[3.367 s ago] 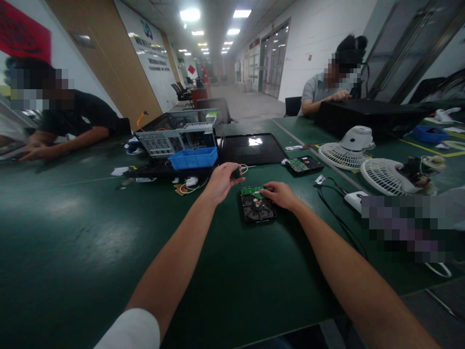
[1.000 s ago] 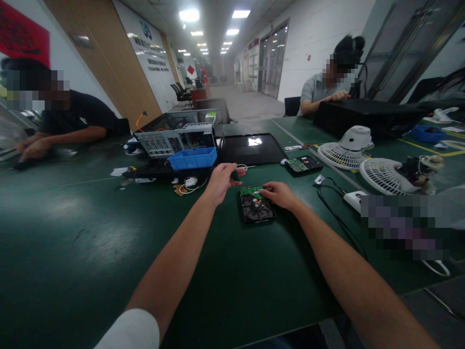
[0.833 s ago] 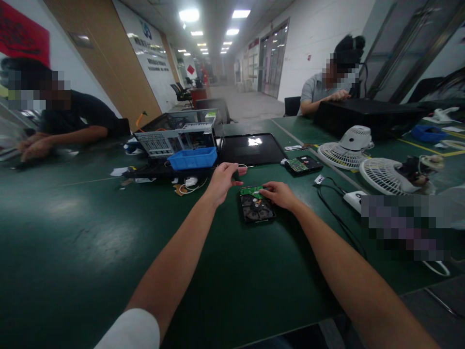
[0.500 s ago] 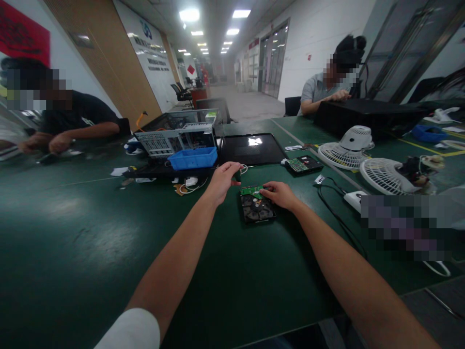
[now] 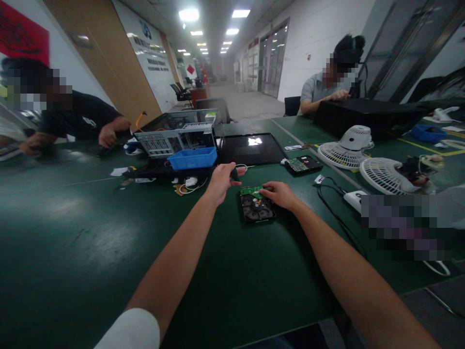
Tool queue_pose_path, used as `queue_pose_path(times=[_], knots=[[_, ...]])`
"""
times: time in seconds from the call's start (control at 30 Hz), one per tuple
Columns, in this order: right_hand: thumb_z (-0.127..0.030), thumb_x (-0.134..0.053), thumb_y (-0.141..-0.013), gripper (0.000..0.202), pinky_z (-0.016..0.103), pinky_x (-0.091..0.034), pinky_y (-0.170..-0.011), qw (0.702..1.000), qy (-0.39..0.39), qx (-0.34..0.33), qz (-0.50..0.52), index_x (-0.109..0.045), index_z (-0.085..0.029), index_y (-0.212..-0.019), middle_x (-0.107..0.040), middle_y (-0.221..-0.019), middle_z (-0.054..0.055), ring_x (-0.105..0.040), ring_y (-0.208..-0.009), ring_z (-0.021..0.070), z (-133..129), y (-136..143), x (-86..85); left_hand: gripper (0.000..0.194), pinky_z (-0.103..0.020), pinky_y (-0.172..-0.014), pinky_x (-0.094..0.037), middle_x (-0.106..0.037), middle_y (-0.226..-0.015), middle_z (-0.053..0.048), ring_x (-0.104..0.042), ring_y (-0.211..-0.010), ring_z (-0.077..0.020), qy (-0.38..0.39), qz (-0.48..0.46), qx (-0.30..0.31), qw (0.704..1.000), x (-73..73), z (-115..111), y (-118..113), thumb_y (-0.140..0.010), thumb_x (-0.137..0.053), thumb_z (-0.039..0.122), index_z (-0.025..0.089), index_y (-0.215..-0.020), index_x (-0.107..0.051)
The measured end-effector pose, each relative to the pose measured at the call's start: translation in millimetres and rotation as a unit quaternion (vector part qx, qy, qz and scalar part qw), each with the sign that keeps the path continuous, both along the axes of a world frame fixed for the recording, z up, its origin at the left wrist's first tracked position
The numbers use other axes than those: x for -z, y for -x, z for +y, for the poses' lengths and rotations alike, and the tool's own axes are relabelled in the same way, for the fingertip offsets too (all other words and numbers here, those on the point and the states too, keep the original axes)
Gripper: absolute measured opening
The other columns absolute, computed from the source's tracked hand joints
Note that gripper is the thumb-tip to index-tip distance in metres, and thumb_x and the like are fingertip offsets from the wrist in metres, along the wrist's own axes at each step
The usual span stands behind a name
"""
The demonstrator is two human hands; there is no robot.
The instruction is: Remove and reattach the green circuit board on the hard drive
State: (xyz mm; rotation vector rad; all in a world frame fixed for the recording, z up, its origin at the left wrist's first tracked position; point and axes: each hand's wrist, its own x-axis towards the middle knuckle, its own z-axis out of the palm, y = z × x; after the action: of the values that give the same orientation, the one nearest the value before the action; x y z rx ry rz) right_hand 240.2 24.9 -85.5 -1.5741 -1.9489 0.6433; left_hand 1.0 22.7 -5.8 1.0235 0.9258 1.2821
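A hard drive lies on the green table with its green circuit board facing up at the far end. My right hand grips its far right corner, thumb and fingers resting on the board. Just off the drive's far left corner, my left hand is closed around a dark-handled screwdriver. Fingers cover most of that tool, and its tip is too small to make out. Farther right sits a second hard drive, also with a green board.
Beyond my left hand are a blue bin, an open computer case and a flat black panel. White fan parts, a power strip and cables occupy the right. Two people work across the table.
My left fingers have shifted around the screwdriver, and its handle now tilts differently. My right hand and the hard drive stay put. The person at left has moved an arm.
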Motion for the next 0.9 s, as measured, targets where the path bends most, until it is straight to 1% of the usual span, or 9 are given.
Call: queue_pose_path(times=[0.13, 0.23, 0.37, 0.47, 0.63, 0.8, 0.9], knots=[[-0.047, -0.068, -0.093, 0.038, 0.023, -0.049, -0.061, 1.0, 0.001, 0.003, -0.004, -0.075, -0.018, -0.117, -0.078, -0.092, 0.005, -0.066, -0.06, 0.0133, -0.4, 0.4, -0.3, 0.024, -0.031, -0.069, -0.057, -0.076, -0.106, -0.015, -0.072, -0.1, -0.0245, 0.0, 0.0, 0.007, 1.0, -0.8, -0.6, -0.7, -0.089, -0.067, 0.037, 0.018, -0.098, -0.055], [-0.048, -0.067, -0.094, 0.04, 0.023, -0.048, -0.058, 1.0, 0.013, -0.003, 0.001, -0.074, -0.018, -0.12, -0.078, -0.089, 0.004, -0.065, -0.057, 0.0127, -0.2, 0.2, 0.0, 0.024, -0.031, -0.07, -0.057, -0.075, -0.107, -0.013, -0.07, -0.1, -0.0235, -0.015, 0.015, 0.013, 1.0, -0.8, -0.4, 0.6, -0.086, -0.07, 0.038, 0.017, -0.094, -0.061], [-0.047, -0.068, -0.094, 0.038, 0.023, -0.048, -0.059, 1.0, 0.01, -0.002, 0.0, -0.075, -0.019, -0.118, -0.078, -0.09, 0.005, -0.065, -0.058, 0.0126, 0.0, -0.1, -0.1, 0.022, -0.028, -0.068, -0.056, -0.071, -0.103, -0.01, -0.065, -0.093, -0.0196, -0.049, 0.06, 0.002, 0.997, -0.7, 0.1, 3.3, -0.084, -0.068, 0.038, 0.016, -0.085, -0.07], [-0.046, -0.068, -0.093, 0.038, 0.024, -0.049, -0.06, 1.0, 0.002, 0.002, 0.001, -0.075, -0.017, -0.117, -0.078, -0.092, 0.005, -0.066, -0.058, 0.013, -0.2, 0.0, -0.3, 0.023, -0.027, -0.067, -0.056, -0.069, -0.097, -0.008, -0.063, -0.086, -0.0177, -0.051, 0.062, 0.006, 0.997, -1.3, -0.8, 4.3, -0.085, -0.067, 0.038, 0.016, -0.086, -0.073], [-0.048, -0.067, -0.093, 0.039, 0.023, -0.048, -0.059, 1.0, 0.008, -0.004, 0.0, -0.074, -0.018, -0.118, -0.078, -0.089, 0.004, -0.066, -0.06, 0.0136, 0.7, -0.5, 0.8, 0.023, -0.029, -0.069, -0.057, -0.071, -0.094, -0.009, -0.066, -0.084, -0.018, -0.035, 0.047, 0.014, 0.998, -4.2, -3.9, 2.9, -0.085, -0.069, 0.036, 0.015, -0.093, -0.07], [-0.048, -0.067, -0.093, 0.039, 0.024, -0.048, -0.058, 1.0, 0.011, -0.006, 0.01, -0.074, -0.018, -0.118, -0.078, -0.089, 0.004, -0.066, -0.058, 0.0138, 2.3, -1.6, 3.8, 0.023, -0.032, -0.071, -0.058, -0.075, -0.097, -0.013, -0.072, -0.089, -0.0222, -0.01, 0.019, -0.003, 1.0, -3.3, -2.1, 0.9, -0.087, -0.069, 0.034, 0.016, -0.099, -0.062], [-0.048, -0.068, -0.093, 0.039, 0.024, -0.048, -0.058, 1.0, 0.008, -0.008, 0.012, -0.074, -0.018, -0.117, -0.078, -0.09, 0.005, -0.066, -0.058, 0.0135, 2.4, -1.6, 4.1, 0.023, -0.033, -0.074, -0.058, -0.076, -0.101, -0.015, -0.073, -0.094, -0.0238, -0.001, -0.006, -0.014, 1.0, -1.2, 0.3, -0.2, -0.089, -0.069, 0.034, 0.016, -0.099, -0.058]])
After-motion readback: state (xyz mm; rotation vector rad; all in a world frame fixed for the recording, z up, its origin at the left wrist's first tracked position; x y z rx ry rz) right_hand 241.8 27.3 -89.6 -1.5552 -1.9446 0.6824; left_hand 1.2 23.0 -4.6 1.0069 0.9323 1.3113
